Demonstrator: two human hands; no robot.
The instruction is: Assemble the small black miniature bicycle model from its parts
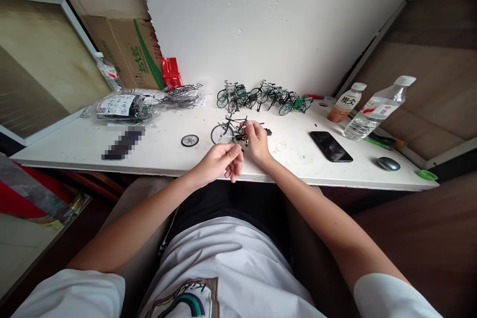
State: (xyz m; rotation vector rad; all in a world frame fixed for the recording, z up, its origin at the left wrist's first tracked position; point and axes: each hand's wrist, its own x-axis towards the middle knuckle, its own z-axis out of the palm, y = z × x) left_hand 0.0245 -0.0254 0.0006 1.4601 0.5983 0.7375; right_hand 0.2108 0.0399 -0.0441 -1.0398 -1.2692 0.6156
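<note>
A small black model bicycle (222,134) stands on the white table in front of me, its front wheel pointing left. My right hand (257,141) is closed in a pinch on the bicycle's rear part, and its fingers hide much of that end. Closer to the table's front edge, my left hand (225,159) has its fingers curled in against the thumb. Whatever it may hold is too small to make out. Left of the bicycle, a loose spoked wheel (190,140) lies flat. A small black piece (268,132) shows just right of my right hand.
Several green and black model bicycles (298,104) stand at the back. Bagged parts (122,109) lie left, near a carton (128,52) and red packet (171,73). To the right are a phone (331,147), a drink bottle (346,103), a water bottle (380,109) and a mouse-like object (388,163).
</note>
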